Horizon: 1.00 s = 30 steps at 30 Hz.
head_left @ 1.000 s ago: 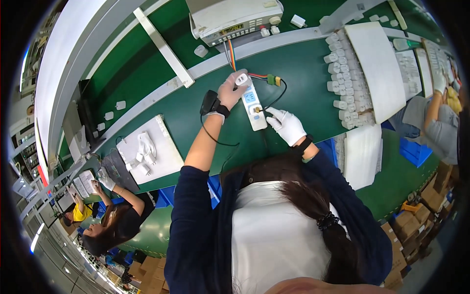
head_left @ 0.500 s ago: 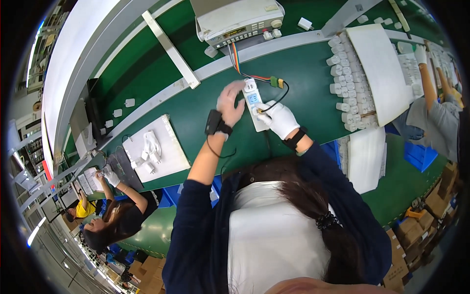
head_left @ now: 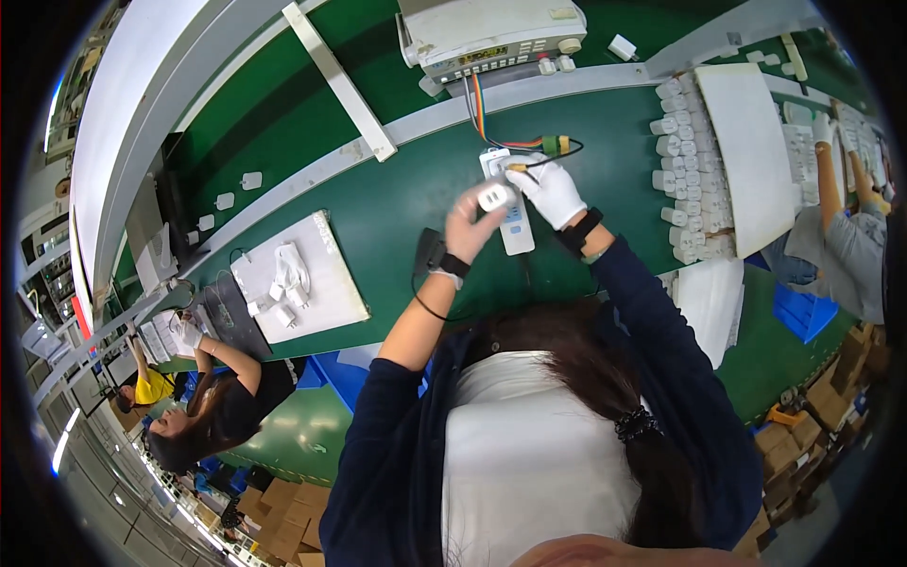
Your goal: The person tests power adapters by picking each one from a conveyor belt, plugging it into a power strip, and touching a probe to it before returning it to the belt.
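Two hands: you work both just past your head, over the green belt (head_left: 378,208), close together so one can feed the other.
Left hand (head_left: 472,222): bare, with a dark wrist strap whose cord loops down to the belt; your fingers are pinched shut around a small white adapter (head_left: 494,197), held up clear of the surface with its face turned toward you, likely so you can line it up.
Right hand (head_left: 551,189): gloved in white, lying on the top end of the white power strip (head_left: 515,213); the fingers look curled near a yellow-tipped lead, but you cannot tell from here whether they actually grip it or only steady the strip.
White power strip: lies flat on the belt, lengthwise away from you, directly under the adapter, probably held down so it does not slide.
Leads: a ribbon of coloured wires (head_left: 477,109) runs from the strip end up to the grey bench instrument (head_left: 491,33) on the far rail, short enough to keep the strip within your reach.
To your right: rows of white adapters (head_left: 675,161) lie beside a white sheet, near your gloved hand.
To your left: a white tray (head_left: 316,293) with a few adapters and cables lies well apart, near a co-worker's station.
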Motion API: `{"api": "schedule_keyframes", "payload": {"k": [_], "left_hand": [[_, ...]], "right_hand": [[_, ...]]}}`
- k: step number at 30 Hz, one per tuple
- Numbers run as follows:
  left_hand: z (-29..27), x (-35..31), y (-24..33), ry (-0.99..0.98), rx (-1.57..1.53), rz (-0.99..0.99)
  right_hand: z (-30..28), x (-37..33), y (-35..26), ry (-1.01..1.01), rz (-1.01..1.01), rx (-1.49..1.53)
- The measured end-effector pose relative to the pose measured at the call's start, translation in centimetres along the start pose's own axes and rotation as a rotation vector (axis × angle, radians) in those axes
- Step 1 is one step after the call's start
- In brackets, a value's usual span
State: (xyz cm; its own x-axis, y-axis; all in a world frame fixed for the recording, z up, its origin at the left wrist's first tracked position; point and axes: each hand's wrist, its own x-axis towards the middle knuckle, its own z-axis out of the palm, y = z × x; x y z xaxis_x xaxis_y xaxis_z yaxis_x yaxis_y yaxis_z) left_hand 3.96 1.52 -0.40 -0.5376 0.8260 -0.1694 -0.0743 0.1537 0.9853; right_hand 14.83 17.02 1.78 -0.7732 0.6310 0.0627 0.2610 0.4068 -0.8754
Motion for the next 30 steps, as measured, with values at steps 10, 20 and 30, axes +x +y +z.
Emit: {"api": "schedule_keyframes", "payload": {"k": [10,20,30], "left_hand": [[-14.4,18.5,1.5,0.252,0.840,0.239],[-19.9,19.6,5.8,-0.066,0.917,0.210],[-38.5,15.4,0.3,0.369,1.728,-0.790]], "right_hand": [[0.5,2.0,-1.4,-0.065,-0.138,-0.437],[0.7,2.0,-1.7,-0.092,-0.002,-0.316],[0.7,1.6,-2.2,-0.104,0.111,-0.154]]}}
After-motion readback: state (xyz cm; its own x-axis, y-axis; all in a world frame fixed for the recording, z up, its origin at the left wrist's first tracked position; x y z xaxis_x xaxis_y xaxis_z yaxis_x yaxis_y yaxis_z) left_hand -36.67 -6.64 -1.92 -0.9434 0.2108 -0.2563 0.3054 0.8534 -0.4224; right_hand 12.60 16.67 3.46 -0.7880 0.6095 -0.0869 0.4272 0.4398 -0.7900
